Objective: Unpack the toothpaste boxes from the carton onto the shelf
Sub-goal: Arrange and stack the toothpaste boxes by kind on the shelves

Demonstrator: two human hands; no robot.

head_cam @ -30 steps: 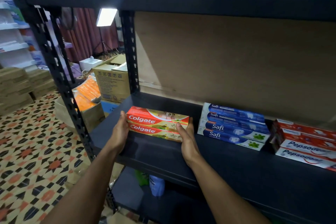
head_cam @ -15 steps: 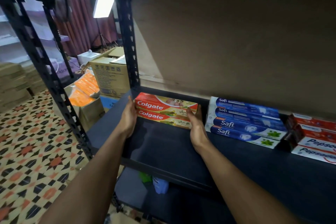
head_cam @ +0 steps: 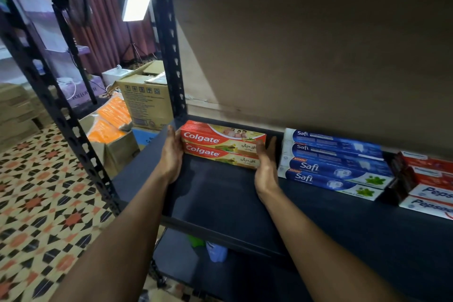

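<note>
Two red Colgate toothpaste boxes (head_cam: 221, 146) lie stacked on the dark shelf board (head_cam: 220, 203), near its back left corner. My left hand (head_cam: 171, 154) presses flat against the stack's left end. My right hand (head_cam: 266, 167) presses against the right end, thumb along the front edge, fingers straight. A brown carton (head_cam: 144, 103) with open flaps stands on the floor behind the rack, to the left.
Blue Safi boxes (head_cam: 331, 162) are stacked just right of my right hand, with red and white Pepsodent boxes (head_cam: 429, 179) further right. Black perforated uprights (head_cam: 169, 56) frame the left side. A box of orange packs (head_cam: 110, 120) sits on the floor. A bottle (head_cam: 215, 251) stands on the lower shelf.
Both hands have slid the Colgate stack further back on the shelf, towards the rear panel. The camera has moved closer to the shelf.
</note>
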